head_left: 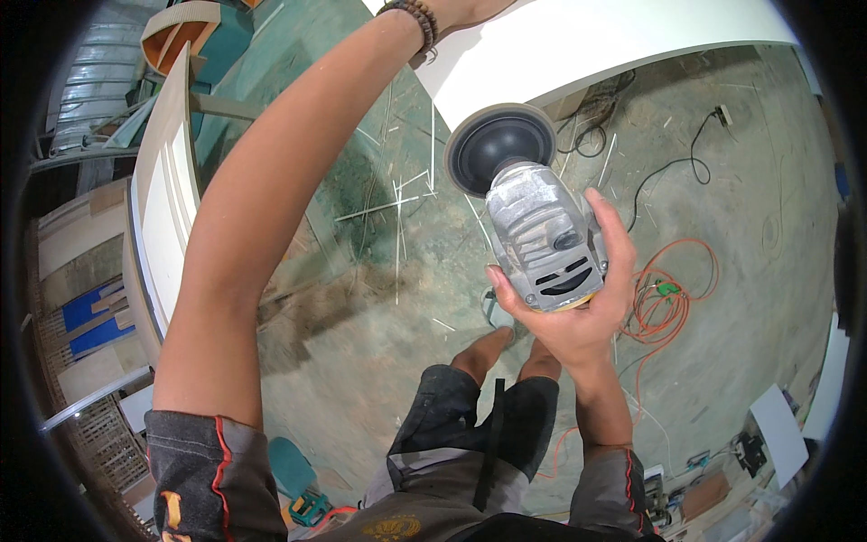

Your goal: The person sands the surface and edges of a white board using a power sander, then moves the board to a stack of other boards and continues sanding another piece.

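One hand, the right hand (587, 330), curls around the rear of a grey power tool (542, 217), digits spread along both sides, closed only as far as the thick housing lets it. The tool looks dense and rigid, so I'd expect a heavy, nose-forward pull on the wrist; pale dust on the casing could make it slick. The ribbed body seems the place to grip, well clear of the round black disc (488, 135) at the front, whose rim looks thinner and easier to damage. Just beyond is a white panel (596, 41); whether the disc touches its edge I cannot tell. The left hand (456, 13) is at the panel, cut off by the upper border, so its grip cannot be judged. Farther out, an orange hose (638, 318) lies coiled on the floor (759, 271).
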`<state>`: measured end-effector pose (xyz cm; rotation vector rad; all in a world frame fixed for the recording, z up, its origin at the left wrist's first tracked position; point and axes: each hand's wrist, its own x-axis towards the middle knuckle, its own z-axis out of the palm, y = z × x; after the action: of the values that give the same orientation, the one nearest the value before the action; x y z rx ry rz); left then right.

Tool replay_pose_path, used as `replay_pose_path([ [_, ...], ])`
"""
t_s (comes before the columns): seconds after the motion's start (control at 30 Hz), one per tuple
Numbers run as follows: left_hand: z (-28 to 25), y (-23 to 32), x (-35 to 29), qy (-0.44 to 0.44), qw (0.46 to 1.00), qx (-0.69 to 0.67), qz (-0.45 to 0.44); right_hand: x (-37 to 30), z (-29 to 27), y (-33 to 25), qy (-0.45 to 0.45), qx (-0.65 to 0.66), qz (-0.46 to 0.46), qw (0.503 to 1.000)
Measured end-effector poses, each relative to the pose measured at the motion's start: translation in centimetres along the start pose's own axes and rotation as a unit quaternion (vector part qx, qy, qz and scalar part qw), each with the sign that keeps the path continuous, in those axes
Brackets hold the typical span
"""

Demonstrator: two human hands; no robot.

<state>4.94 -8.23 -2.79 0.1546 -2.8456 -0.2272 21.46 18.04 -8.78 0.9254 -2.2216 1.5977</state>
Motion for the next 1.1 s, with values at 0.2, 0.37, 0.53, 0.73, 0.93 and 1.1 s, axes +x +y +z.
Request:
replay_pose_path([
  [0.2,-0.5,-0.4,-0.3,0.005,1.0,0.006,0.006,0.3,0.1,0.0,0.036,0.009,0.044,0.998],
  [0.37,0.6,-0.1,-0.2,0.014,1.0,-0.012,0.021,-0.6,-0.2,0.4,0.002,0.011,0.067,0.998],
  [0.53,-0.5,-0.3,-0.2,0.022,0.999,-0.003,0.033,-0.8,0.1,-0.2,-0.026,0.004,0.051,0.998],
  [0.73,-0.1,-0.1,-0.2,0.022,0.999,-0.001,0.027,-0.4,-0.3,0.5,-0.009,0.003,0.068,0.998],
  [0.93,-0.4,0.1,-0.3,0.019,1.0,0.007,0.023,1.4,-1.2,1.5,0.038,0.016,0.053,0.998],
  [1.1,-0.7,0.2,-0.4,0.032,0.998,-0.006,0.046,2.2,-2.3,2.7,0.053,0.02,0.082,0.995],
])
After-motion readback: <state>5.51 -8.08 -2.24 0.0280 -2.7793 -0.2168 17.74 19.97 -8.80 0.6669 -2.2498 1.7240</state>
